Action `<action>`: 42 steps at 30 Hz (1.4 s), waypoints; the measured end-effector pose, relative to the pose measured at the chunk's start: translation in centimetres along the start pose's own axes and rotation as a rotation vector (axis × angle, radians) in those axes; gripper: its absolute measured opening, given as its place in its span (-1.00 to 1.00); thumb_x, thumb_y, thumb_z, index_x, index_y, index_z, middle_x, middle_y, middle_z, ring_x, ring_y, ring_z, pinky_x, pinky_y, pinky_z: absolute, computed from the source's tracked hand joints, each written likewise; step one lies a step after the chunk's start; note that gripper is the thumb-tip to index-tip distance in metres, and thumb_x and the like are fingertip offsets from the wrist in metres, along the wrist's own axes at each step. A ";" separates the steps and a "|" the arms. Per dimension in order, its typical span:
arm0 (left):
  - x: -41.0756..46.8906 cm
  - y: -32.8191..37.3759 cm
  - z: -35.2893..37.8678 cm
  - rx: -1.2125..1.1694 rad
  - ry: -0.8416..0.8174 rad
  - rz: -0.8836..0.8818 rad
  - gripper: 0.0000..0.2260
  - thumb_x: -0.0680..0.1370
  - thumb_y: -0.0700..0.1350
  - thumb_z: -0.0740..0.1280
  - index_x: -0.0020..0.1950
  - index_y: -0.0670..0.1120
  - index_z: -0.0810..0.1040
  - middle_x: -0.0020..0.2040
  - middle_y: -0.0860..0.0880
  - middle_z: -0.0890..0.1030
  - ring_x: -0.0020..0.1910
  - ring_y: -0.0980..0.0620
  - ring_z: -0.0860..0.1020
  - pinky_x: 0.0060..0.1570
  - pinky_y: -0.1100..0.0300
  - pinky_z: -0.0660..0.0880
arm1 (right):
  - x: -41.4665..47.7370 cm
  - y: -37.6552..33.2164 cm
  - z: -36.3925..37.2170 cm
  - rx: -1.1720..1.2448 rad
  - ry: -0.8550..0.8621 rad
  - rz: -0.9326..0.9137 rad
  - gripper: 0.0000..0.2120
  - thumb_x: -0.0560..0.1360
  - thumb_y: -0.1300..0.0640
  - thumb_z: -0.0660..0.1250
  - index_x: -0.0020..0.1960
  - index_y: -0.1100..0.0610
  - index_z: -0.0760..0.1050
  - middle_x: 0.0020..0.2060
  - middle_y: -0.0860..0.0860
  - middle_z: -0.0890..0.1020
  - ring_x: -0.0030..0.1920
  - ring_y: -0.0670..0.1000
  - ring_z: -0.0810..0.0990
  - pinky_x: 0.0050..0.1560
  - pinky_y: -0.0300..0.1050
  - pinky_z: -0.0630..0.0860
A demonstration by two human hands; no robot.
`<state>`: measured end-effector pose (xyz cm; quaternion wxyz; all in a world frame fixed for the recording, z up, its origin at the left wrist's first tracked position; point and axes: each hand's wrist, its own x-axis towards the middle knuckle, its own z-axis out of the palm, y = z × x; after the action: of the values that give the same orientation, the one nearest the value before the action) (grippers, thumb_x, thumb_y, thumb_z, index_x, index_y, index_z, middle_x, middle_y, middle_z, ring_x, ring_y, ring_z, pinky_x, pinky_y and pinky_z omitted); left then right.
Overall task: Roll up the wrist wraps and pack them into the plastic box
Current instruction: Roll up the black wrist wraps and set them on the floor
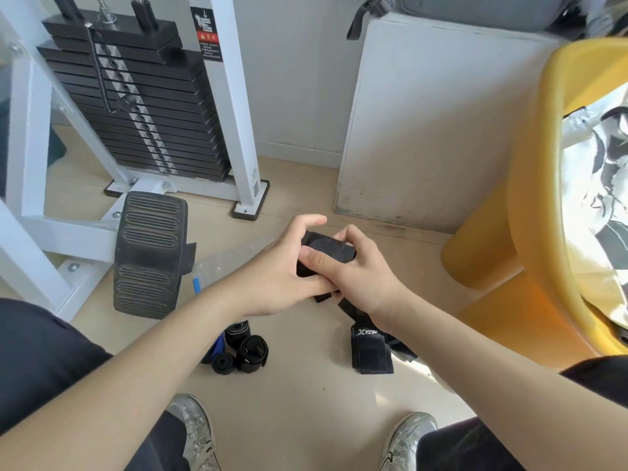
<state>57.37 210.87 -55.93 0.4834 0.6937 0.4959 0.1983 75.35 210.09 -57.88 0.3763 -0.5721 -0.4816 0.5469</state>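
Bare forearms [153, 351] out; we're rolling black woven wrist wrap [326, 244], left hand [282, 273] & right hand [360, 270] pinching it, aiming for tight turns.

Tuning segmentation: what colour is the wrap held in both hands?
Black wrist wrap, best seen in the head view.

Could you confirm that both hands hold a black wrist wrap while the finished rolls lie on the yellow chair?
Not quite: the head view shows the finished rolls on the floor, not the yellow chair. Left hand and right hand do hold the black wrist wrap.
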 end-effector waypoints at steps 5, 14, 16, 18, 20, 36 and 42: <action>-1.5 -0.3 0.6 -0.028 0.077 0.027 -0.47 0.52 -0.09 0.63 0.34 0.17 0.42 0.21 0.13 0.68 0.24 0.14 0.64 0.29 0.03 0.59 | -1.2 1.1 1.1 -0.165 0.083 -0.249 -0.55 0.54 -0.30 0.40 -0.14 0.04 0.32 -0.34 -0.19 0.41 -0.28 -0.08 0.41 -0.20 -0.02 0.47; -4.3 -1.6 2.1 -0.010 0.078 0.015 -0.43 0.44 0.03 0.69 0.26 0.17 0.39 0.26 0.20 0.59 0.23 0.28 0.57 0.04 0.43 0.47 | -3.3 3.6 2.9 -0.117 0.148 -0.181 -0.67 0.72 -0.06 0.26 -0.12 0.11 0.37 -0.35 -0.22 0.44 -0.30 -0.18 0.45 -0.28 -0.38 0.41; -4.5 -2.5 1.8 0.006 0.071 0.024 -0.43 0.42 -0.01 0.71 0.24 0.15 0.42 0.24 0.18 0.61 0.22 0.23 0.58 0.11 0.28 0.54 | -3.6 4.0 3.6 0.023 0.113 -0.008 -0.62 0.68 -0.16 0.31 0.05 0.19 0.49 -0.24 -0.10 0.61 -0.23 -0.10 0.60 -0.27 -0.25 0.50; -4.6 -3.5 1.1 0.029 0.072 0.034 -0.43 0.39 -0.07 0.72 0.20 0.16 0.45 0.17 0.18 0.62 0.17 0.20 0.59 0.12 0.18 0.57 | -3.7 4.0 4.3 0.234 -0.039 0.219 -0.45 0.62 -0.25 0.37 0.25 0.24 0.49 -0.14 0.11 0.63 -0.26 0.09 0.57 -0.34 -0.10 0.48; -4.8 -4.9 0.5 0.054 0.069 0.051 -0.41 0.33 -0.08 0.75 0.16 0.18 0.48 0.12 0.20 0.61 0.11 0.23 0.58 0.05 0.26 0.54 | -3.8 4.4 4.5 0.333 -0.187 0.346 -0.44 0.65 -0.24 0.39 0.36 0.22 0.49 -0.07 0.20 0.63 -0.30 0.16 0.54 -0.38 -0.09 0.47; -8.1 -20.2 1.9 0.648 -0.496 -0.364 -0.56 0.71 -0.01 0.32 0.60 -0.03 0.40 0.48 -0.14 0.48 0.42 -0.20 0.51 0.32 -0.07 0.54 | 3.1 17.0 9.3 -1.211 -0.354 0.171 -0.38 0.60 0.17 0.41 0.62 0.03 0.33 0.38 0.16 0.37 0.21 0.25 0.58 0.17 0.06 0.63; -7.4 -20.7 2.0 0.735 -0.527 -0.356 -0.67 0.74 -0.05 0.26 0.49 -0.09 0.48 0.41 -0.16 0.53 0.34 -0.24 0.57 0.27 -0.12 0.58 | 6.4 20.7 12.1 -1.203 -0.279 0.160 -0.56 0.61 0.22 0.40 0.43 0.23 0.35 0.33 0.21 0.46 0.25 0.28 0.56 0.22 0.13 0.57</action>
<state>45.45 204.22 -73.29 0.3419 0.7494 0.5048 -0.2581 65.89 209.81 -80.78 -0.1207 -0.6412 -0.7058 0.2758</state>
